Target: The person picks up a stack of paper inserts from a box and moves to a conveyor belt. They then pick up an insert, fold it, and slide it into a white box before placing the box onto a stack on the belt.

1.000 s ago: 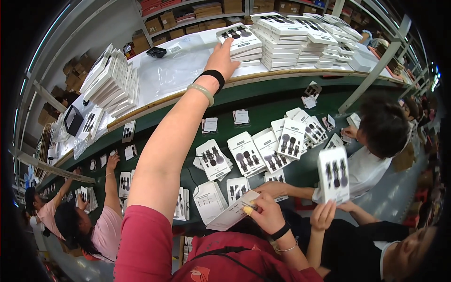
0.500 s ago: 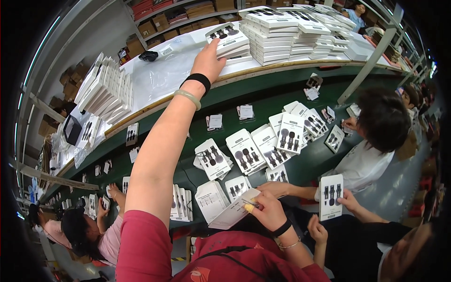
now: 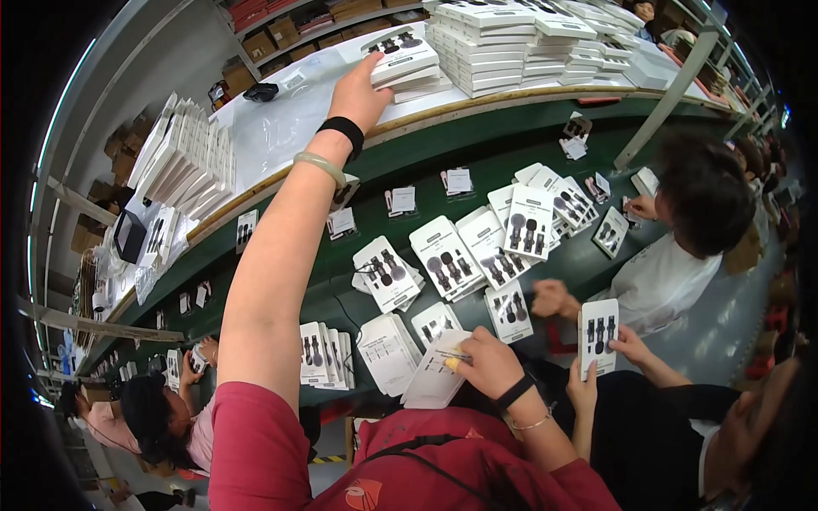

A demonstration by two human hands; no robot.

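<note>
My left hand (image 3: pixel 360 95) reaches up to the raised white shelf. Its fingers grip the near left edge of a flat white box (image 3: pixel 399 53) with dark microphones pictured on it, on top of a short stack. Low in front of me, my right hand (image 3: pixel 487 364) is closed on another white box (image 3: pixel 433 375), tilted with its printed back up. Yellow covers wrap some fingertips of that hand. Beside this box lie a white box with a text panel (image 3: pixel 385 353) and a picture-side-up box (image 3: pixel 509 313).
White box piles (image 3: pixel 447 260) cover part of the green conveyor (image 3: pixel 319 264), which also carries small pouches (image 3: pixel 399 201). Tall box stacks (image 3: pixel 481 51) and a leaning row (image 3: pixel 189 162) stand on the shelf (image 3: pixel 281 140). At right, a co-worker holds a box (image 3: pixel 598 336); others sit further along.
My right hand has tilted its box flatter. A co-worker's hand has drawn back to the right from beside it. Pouches on the conveyor have shifted right; my left hand stays at the stack.
</note>
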